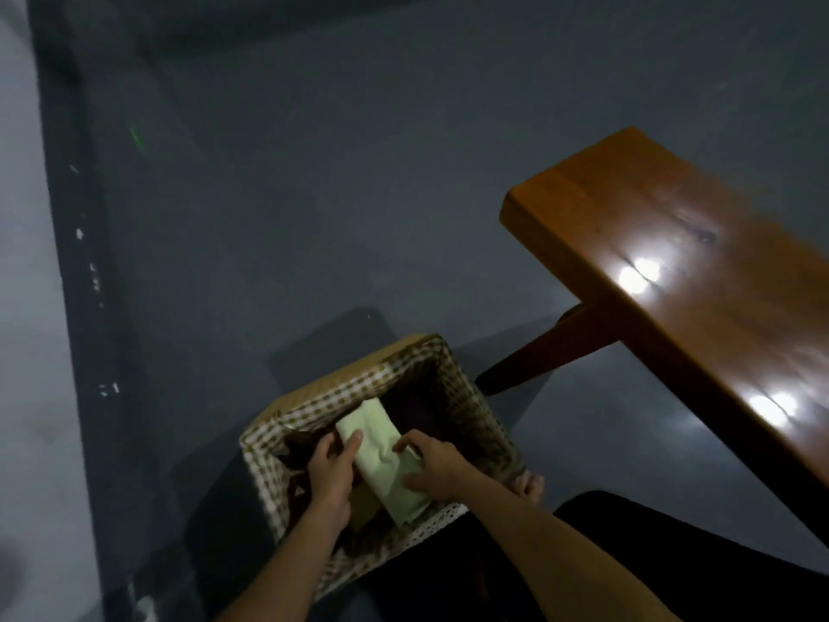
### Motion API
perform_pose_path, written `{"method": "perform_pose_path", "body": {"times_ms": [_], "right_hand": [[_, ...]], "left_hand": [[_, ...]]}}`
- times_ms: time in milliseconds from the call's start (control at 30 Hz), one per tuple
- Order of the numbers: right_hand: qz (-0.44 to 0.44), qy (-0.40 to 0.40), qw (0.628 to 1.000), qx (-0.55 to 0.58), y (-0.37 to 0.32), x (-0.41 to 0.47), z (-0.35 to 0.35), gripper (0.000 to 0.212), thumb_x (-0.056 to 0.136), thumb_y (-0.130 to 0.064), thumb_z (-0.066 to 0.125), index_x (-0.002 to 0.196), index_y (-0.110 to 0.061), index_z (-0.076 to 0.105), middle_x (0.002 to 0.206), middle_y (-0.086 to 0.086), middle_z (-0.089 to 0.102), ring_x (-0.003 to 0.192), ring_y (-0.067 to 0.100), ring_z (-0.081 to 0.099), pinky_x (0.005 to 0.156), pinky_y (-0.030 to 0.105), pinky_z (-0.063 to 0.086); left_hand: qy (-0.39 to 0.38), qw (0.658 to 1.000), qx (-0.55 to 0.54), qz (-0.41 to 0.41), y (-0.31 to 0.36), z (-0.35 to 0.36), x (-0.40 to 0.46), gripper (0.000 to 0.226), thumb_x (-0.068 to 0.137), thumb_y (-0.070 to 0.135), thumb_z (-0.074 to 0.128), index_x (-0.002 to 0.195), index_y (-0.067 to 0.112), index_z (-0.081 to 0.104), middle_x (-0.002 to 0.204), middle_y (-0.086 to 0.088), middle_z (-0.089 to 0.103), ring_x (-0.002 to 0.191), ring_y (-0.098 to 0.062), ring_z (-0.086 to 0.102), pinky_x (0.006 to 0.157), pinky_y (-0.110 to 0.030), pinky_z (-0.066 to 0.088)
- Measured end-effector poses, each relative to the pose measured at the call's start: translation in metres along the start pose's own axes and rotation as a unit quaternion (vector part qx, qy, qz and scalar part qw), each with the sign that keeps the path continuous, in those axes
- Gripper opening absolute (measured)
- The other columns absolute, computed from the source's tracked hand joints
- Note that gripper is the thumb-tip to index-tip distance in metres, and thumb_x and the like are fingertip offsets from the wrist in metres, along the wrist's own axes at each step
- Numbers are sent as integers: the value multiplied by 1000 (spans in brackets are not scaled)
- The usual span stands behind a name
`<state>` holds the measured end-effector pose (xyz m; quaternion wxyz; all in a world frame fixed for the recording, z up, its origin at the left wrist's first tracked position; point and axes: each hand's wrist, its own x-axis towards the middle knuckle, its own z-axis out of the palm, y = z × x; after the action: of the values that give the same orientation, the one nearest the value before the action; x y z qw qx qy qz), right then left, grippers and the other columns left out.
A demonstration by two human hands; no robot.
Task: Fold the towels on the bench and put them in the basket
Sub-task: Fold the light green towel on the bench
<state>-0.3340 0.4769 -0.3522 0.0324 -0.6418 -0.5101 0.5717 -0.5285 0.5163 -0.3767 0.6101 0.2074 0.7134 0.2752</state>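
Both sets of fingers curl onto the folded pale green towel [386, 460], the left hand [329, 471] gripping its left edge and the right hand [433, 469] its right, holding it inside the checked-lined basket [475, 397] on the floor beside the wooden bench [673, 244].

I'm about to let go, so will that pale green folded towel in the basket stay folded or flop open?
Probably stays folded: the pale green towel lies inside the basket, under the left hand and right hand. It looks soft and creased, so lifted by one end it would likely droop.
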Motion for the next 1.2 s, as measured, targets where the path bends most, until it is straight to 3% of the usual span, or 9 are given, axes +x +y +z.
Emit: {"method": "perform_pose_path", "body": {"times_ms": [167, 333, 500, 700, 833, 933, 1067, 1200], "right_hand": [[-3, -12, 999, 39, 6, 34, 51, 44, 92, -25, 74, 128, -34, 51, 126, 9, 60, 110, 27, 61, 85, 36, 54], [3, -37, 998, 43, 9, 69, 97, 49, 91, -12, 72, 134, -25, 52, 132, 10, 61, 120, 30, 60, 91, 34, 51], [6, -68, 997, 47, 16, 96, 110, 64, 90, -2, 69, 150, -16, 50, 150, 10, 52, 136, 30, 52, 102, 26, 45], [22, -51, 997, 61, 18, 94, 97, 57, 94, -10, 70, 148, -15, 53, 145, 10, 57, 136, 29, 53, 108, 32, 47], [31, -24, 998, 51, 7, 68, 75, 46, 91, -23, 76, 134, -14, 64, 132, 11, 66, 122, 30, 62, 99, 36, 54], [38, -22, 999, 20, -9, 41, 48, 44, 89, -30, 75, 128, -14, 65, 124, 10, 66, 114, 31, 63, 93, 36, 55], [5, 16, 998, -55, -35, -12, 3, 43, 92, -25, 66, 134, -19, 60, 128, 8, 62, 119, 30, 58, 99, 41, 53], [-23, 97, 978, -186, -60, -86, -48, 31, 97, -33, 60, 127, -24, 60, 127, 9, 63, 114, 35, 63, 90, 42, 53]], "left_hand": [[114, 993, 26, 0, -27, -16, 28, 61, 100, 31, 70, 154, 16, 46, 151, -14, 53, 130, -34, 56, 104, -49, 52], [168, 981, 88, 27, -47, -34, 54, 45, 104, 21, 64, 146, 9, 54, 143, -16, 59, 128, -37, 58, 105, -47, 51], [175, 971, 154, 42, -64, -37, 70, 50, 101, 18, 68, 148, 13, 51, 144, -14, 60, 130, -36, 58, 109, -52, 49], [159, 970, 174, 55, -53, -35, 56, 65, 99, 13, 70, 157, 10, 39, 152, -14, 53, 137, -34, 53, 112, -43, 46], [133, 970, 182, 89, -41, -35, 30, 60, 98, 15, 71, 153, 12, 45, 148, -8, 55, 135, -30, 54, 113, -45, 47], [102, 974, 165, 113, -19, -32, 1, 48, 99, 16, 70, 143, 13, 54, 131, 2, 60, 120, -23, 61, 104, -43, 53], [53, 970, 163, 175, 24, -16, -49, 7, 100, 23, 70, 104, 18, 68, 100, 1, 72, 98, -22, 69, 88, -41, 59], [-41, 972, 126, 196, 72, 20, -109, 24, 103, 26, 65, 90, 7, 72, 80, -8, 74, 70, -24, 70, 63, -37, 58]]}}
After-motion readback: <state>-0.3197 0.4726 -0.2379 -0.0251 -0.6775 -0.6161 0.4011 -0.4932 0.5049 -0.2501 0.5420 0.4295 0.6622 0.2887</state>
